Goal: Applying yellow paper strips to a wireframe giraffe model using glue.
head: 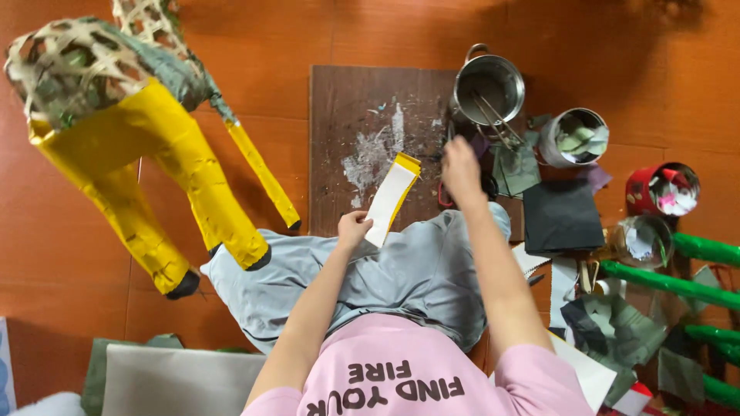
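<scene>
Paper strip (391, 199), white with a yellow edge, is pinched at its lower end by our left hand (353, 229) over a brown board (347, 115). Our right hand (461, 171), fingers curled, reaches toward a steel pot (488, 90). All lies on an orange floor (262, 38).

Left hand (353, 228) fingers pinched shut near the lap, right hand (461, 169) stretched forward, fingers curled

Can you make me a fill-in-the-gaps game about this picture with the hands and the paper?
1. The left hand holds a white paper strip with a ____ edge.
2. The right hand reaches toward the shiny ____ pot.
3. The dark wooden board lies on an ____ floor.

Missing words: yellow; metal; orange
</scene>
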